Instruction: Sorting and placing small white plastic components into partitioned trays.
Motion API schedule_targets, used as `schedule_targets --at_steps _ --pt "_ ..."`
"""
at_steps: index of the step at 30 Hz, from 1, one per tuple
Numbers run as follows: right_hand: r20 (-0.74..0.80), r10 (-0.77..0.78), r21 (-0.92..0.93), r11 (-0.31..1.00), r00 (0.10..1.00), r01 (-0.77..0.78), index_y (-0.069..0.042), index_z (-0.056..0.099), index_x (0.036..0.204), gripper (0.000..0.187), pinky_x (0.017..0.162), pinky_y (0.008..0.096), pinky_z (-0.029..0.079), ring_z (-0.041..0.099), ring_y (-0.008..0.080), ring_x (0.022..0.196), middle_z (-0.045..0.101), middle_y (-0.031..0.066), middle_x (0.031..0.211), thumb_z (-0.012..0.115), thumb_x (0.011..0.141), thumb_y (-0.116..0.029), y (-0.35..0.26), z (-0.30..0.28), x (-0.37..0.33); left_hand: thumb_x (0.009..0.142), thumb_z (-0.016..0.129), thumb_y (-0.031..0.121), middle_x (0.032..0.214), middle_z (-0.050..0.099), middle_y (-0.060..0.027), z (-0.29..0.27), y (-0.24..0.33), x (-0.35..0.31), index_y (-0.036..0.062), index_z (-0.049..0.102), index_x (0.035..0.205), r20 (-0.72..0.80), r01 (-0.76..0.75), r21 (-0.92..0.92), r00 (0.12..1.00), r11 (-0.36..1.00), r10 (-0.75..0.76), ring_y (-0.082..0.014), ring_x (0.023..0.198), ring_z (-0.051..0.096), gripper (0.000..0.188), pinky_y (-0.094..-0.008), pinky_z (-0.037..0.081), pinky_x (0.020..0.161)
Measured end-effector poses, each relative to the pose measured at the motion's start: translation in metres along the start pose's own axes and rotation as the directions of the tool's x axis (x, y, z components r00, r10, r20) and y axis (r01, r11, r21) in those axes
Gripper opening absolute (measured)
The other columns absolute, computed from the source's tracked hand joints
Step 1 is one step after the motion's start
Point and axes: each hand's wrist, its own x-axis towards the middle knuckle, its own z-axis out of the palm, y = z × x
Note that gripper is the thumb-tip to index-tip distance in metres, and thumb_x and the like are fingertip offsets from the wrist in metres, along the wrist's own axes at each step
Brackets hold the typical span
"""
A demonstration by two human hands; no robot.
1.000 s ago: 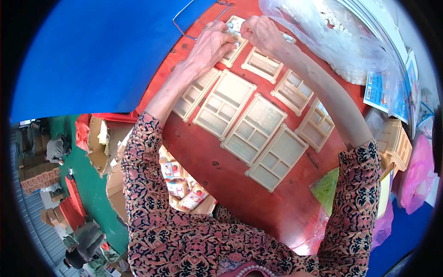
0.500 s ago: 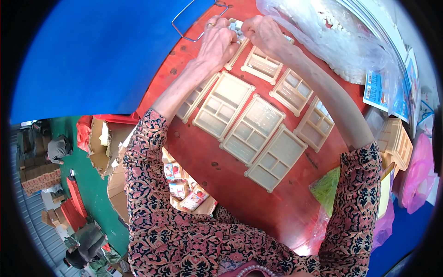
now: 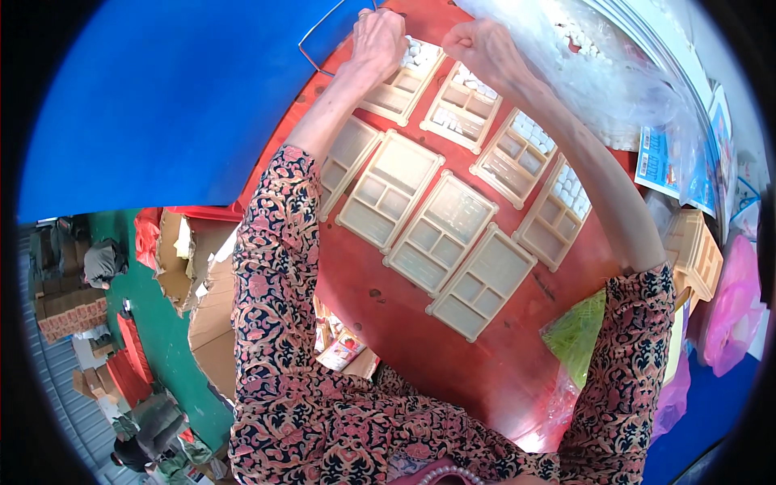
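The left fisheye camera on the person's head looks down past the sleeves (image 3: 275, 307) onto the red table (image 3: 396, 339) close below; its wide view, bending toward the rim, also takes in green floor (image 3: 174, 364) farther off.

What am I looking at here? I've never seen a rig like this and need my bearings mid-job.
There's no machine: you see a bare left hand and right hand. The view comes from a fisheye camera worn on the head, looking down, so straight edges bend. On the red table lie eight pale trays in two rows; those in the upper row contain white pieces. The left hand is by that row's leftmost tray, the right by the next. Both have curled fingers, so I can't tell whether they hold anything.
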Motion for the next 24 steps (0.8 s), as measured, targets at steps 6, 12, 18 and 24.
schedule_targets --at_steps 6,12,18,24 --pt "-0.097 -0.04 0.185 0.981 0.995 0.058 -0.001 0.065 0.073 0.008 0.058 0.0366 0.049 0.057 0.0325 0.056 0.055 0.0195 0.063 0.06 0.074 -0.007 -0.004 0.002 -0.001 0.073 0.064 0.002 0.074 0.063 -0.0227 0.0 -0.014 -0.007 -0.0033 0.066 0.074 -0.071 -0.045 -0.071 0.997 0.996 0.04 -0.042 0.083 0.062 0.006 -0.0458 0.049 0.079" --pt "0.044 0.124 0.146 0.981 0.991 -0.13 -0.001 0.07 0.089 0.01 0.06 0.0265 0.047 0.055 0.0079 0.063 0.063 0.0033 0.068 0.066 0.083 -0.007 0.017 0.003 0.003 0.092 0.055 0.027 0.115 0.054 -0.0265 -0.005 0.003 -0.028 -0.0061 0.055 0.109 0.184 -0.179 -0.151 0.961 0.972 0.205 -0.0415 0.116 0.049 0.037 -0.0502 0.042 0.096" --pt "0.003 0.099 0.249 0.964 0.995 -0.097 -0.002 0.071 0.091 0.01 0.059 0.0238 0.046 0.056 0.0054 0.065 0.065 0.0021 0.07 0.067 0.083 -0.007 0.027 0.005 0.003 0.095 0.039 0.054 0.151 0.023 -0.0234 -0.007 0.005 -0.043 -0.0029 0.027 0.143 0.281 -0.183 -0.148 0.934 0.972 0.219 -0.0349 0.142 0.02 0.076 -0.0542 0.02 0.114" --pt "0.025 0.105 0.374 0.921 0.994 -0.106 0.0 0.067 0.076 0.007 0.054 0.0274 0.045 0.059 0.0087 0.062 0.064 0.0021 0.064 0.063 0.081 -0.003 0.002 -0.008 -0.001 0.094 0.029 0.063 0.155 0.014 -0.0218 -0.015 0.001 -0.053 -0.001 0.016 0.148 0.408 -0.238 -0.105 0.875 0.966 0.26 -0.0329 0.145 0.011 0.086 -0.0517 0.013 0.116"
